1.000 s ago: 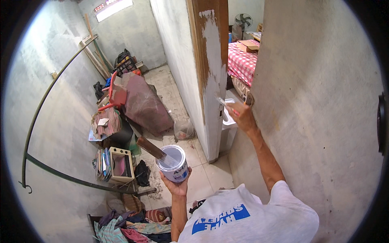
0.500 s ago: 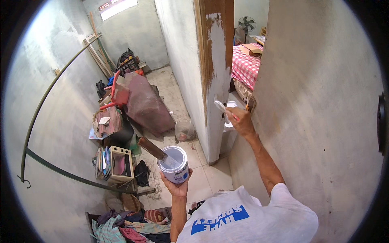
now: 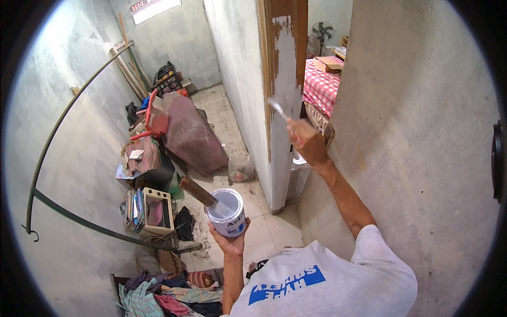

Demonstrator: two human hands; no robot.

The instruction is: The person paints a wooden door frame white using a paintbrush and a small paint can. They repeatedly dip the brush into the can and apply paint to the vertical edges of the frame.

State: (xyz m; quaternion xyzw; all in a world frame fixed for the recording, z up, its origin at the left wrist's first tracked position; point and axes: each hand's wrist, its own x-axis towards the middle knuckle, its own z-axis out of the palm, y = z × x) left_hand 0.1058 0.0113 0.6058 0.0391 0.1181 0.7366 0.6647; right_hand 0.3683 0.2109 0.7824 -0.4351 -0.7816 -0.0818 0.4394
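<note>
My left hand (image 3: 231, 242) cups a white paint can (image 3: 231, 224) from below, its fingers wrapped round the lower wall. The can is open at the top, and a flat wooden stick (image 3: 198, 191), pale with paint at its lower end, leans out over the rim to the left. My right hand (image 3: 309, 142) grips a paintbrush (image 3: 278, 108) by the handle; its pale bristles point up and left, at the door frame (image 3: 285, 74). White paint covers much of that brown wooden frame, leaving bare wood along its left edge and top.
Through the doorway stand a bed with a red-and-white checked cover (image 3: 320, 87) and a fan (image 3: 322, 33). On the left are a small oven (image 3: 158, 211), a red plastic chair (image 3: 157, 120) and a large maroon piece (image 3: 193, 134). A curved green metal bar (image 3: 63, 113) spans the left side.
My right hand has moved up with the paintbrush, whose bristles are now higher and further left on the door frame. My left hand holds the can in nearly the same place.
</note>
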